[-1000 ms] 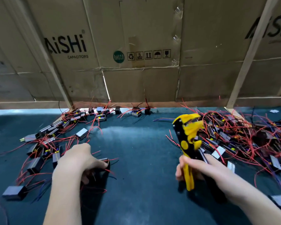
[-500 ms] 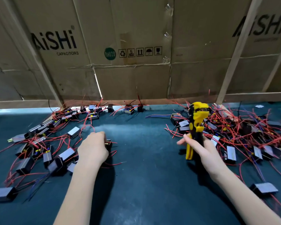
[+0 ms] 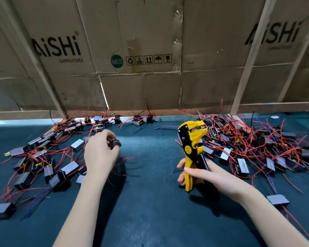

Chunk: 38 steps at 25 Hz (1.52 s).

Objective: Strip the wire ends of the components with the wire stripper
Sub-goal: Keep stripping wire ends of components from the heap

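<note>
Wire stripper (image 3: 192, 143) stands upright in the right hand's (image 3: 202, 172) closed grip; left hand (image 3: 101, 154) pinches a dark component (image 3: 115, 144) beside it.

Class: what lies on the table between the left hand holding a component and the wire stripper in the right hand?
In the head view, only bare green mat separates the left hand from the wire stripper.
</note>
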Motion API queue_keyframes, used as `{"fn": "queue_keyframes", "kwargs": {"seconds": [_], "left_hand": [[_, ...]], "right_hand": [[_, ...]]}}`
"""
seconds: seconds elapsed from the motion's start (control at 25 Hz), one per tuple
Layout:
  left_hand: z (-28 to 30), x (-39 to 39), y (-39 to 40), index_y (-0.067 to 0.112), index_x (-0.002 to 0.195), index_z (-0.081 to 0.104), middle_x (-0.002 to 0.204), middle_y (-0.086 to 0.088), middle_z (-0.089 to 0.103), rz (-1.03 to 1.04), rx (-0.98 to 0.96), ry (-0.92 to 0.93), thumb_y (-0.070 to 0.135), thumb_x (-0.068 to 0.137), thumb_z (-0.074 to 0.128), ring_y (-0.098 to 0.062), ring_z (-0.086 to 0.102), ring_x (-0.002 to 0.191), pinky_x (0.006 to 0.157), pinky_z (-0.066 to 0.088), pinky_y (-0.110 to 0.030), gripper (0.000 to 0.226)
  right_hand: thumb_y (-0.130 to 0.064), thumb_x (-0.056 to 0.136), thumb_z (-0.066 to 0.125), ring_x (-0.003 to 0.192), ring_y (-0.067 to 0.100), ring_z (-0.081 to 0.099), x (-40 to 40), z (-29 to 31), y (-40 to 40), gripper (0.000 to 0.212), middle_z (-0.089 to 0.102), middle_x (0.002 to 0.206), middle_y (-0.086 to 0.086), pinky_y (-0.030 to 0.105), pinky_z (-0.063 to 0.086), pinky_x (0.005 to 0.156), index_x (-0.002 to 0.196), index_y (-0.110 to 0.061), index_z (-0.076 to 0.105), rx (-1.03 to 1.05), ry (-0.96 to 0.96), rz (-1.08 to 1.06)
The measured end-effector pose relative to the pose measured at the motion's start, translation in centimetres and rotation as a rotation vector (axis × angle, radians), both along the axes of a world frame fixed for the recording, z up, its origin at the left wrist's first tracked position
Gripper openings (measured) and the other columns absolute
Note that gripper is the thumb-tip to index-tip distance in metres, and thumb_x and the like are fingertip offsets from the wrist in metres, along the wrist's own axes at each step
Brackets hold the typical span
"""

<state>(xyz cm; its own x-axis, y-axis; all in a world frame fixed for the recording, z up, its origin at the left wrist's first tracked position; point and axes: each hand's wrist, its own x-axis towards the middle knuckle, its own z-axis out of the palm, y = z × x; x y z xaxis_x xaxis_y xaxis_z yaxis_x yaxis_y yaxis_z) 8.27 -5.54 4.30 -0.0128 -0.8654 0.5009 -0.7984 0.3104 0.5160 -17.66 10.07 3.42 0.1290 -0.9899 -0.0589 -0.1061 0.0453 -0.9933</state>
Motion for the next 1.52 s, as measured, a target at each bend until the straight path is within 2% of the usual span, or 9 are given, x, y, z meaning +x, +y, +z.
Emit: {"fn": "queue_keyframes", "kwargs": {"seconds": [0.08, 0.2, 0.44, 0.6, 0.76, 0.96, 1.2, 1.4, 1.52], "left_hand": [[0.5, -0.4, 0.1, 0.021, 0.094, 0.067, 0.081, 0.001, 0.068, -0.293, 0.065, 0.387, 0.009, 0.077, 0.077, -0.006, 0.061, 0.070, 0.067, 0.048, -0.019, 0.023], [0.0, -2.8, 0.8, 0.018, 0.090, 0.071, 0.074, -0.003, 0.066, -0.598, 0.367, 0.571, 0.001, 0.083, 0.072, -0.008, 0.058, 0.060, 0.060, 0.049, -0.018, 0.018], [-3.5, -5.2, 1.0, 0.021, 0.071, 0.072, 0.067, -0.006, 0.068, -0.422, 0.461, 0.251, 0.017, 0.091, 0.067, -0.013, 0.052, 0.063, 0.065, 0.041, -0.026, 0.021], [-2.5, -4.1, 0.5, 0.008, 0.094, 0.073, 0.082, -0.008, 0.070, -0.551, 0.605, 0.451, -0.003, 0.093, 0.057, -0.017, 0.061, 0.075, 0.075, 0.047, -0.029, 0.020], [-2.0, -3.5, 1.2, 0.003, 0.108, 0.070, 0.093, -0.007, 0.074, -0.747, 0.765, 0.440, -0.006, 0.092, 0.057, -0.007, 0.067, 0.081, 0.074, 0.050, -0.013, 0.024], [-1.5, -4.0, 1.5, 0.005, 0.097, 0.072, 0.095, -0.015, 0.074, -0.740, 0.521, 0.360, -0.002, 0.085, 0.070, -0.017, 0.067, 0.085, 0.086, 0.051, -0.032, 0.014], [0.0, -3.1, 0.4, 0.002, 0.105, 0.067, 0.089, -0.006, 0.074, -0.561, 0.221, 1.077, -0.007, 0.089, 0.059, -0.010, 0.068, 0.075, 0.076, 0.056, -0.020, 0.021], [2.3, -0.3, -0.1, -0.005, 0.086, 0.071, 0.099, -0.016, 0.068, -0.662, 0.419, 1.991, -0.009, 0.070, 0.072, -0.020, 0.072, 0.083, 0.072, 0.058, -0.020, 0.017], [2.2, -0.6, 0.8, 0.000, 0.092, 0.068, 0.087, -0.011, 0.068, -0.831, 0.567, 1.844, 0.006, 0.033, 0.099, -0.013, 0.070, 0.070, 0.062, 0.056, -0.014, 0.067]], "right_hand": [[-0.028, 0.084, 0.062, 0.099, 0.034, 0.067, -0.3, 0.4, 0.3, 0.042, 0.068, 0.103, 0.022, 0.032, 0.054, 0.083, 0.121, -0.009, 0.056, 0.008, 0.026, 0.042], [-0.028, 0.084, 0.063, 0.101, 0.029, 0.067, -0.5, 0.6, 0.3, 0.042, 0.069, 0.106, 0.018, 0.026, 0.052, 0.083, 0.123, -0.013, 0.056, 0.021, 0.057, 0.068], [-0.030, 0.083, 0.065, 0.101, 0.029, 0.068, -0.5, 0.4, 0.2, 0.042, 0.069, 0.107, 0.017, 0.029, 0.052, 0.085, 0.122, -0.015, 0.058, 0.037, 0.053, 0.063], [-0.028, 0.083, 0.066, 0.101, 0.033, 0.068, -0.6, 0.1, 0.0, 0.042, 0.069, 0.103, 0.019, 0.035, 0.055, 0.088, 0.122, -0.013, 0.058, 0.039, 0.014, 0.044], [-0.028, 0.083, 0.066, 0.100, 0.034, 0.068, -0.8, 0.0, -0.1, 0.043, 0.069, 0.103, 0.022, 0.034, 0.055, 0.086, 0.122, -0.011, 0.058, 0.056, -0.018, 0.019], [-0.029, 0.080, 0.068, 0.100, 0.034, 0.069, -1.1, -0.3, -0.3, 0.044, 0.069, 0.103, 0.024, 0.035, 0.056, 0.085, 0.121, -0.012, 0.061, 0.089, -0.054, -0.023], [-0.024, 0.082, 0.070, 0.103, 0.038, 0.068, -1.7, -0.6, -0.4, 0.042, 0.069, 0.104, 0.024, 0.043, 0.055, 0.091, 0.122, -0.013, 0.061, 0.088, -0.065, -0.014], [-0.023, 0.082, 0.071, 0.106, 0.036, 0.067, -1.9, -0.7, -0.4, 0.042, 0.069, 0.105, 0.022, 0.044, 0.054, 0.094, 0.122, -0.014, 0.061, 0.087, -0.046, 0.000], [-0.023, 0.081, 0.072, 0.106, 0.035, 0.067, -1.9, -0.6, -0.4, 0.042, 0.069, 0.105, 0.022, 0.044, 0.055, 0.093, 0.121, -0.015, 0.062, 0.093, -0.055, -0.006]]}}
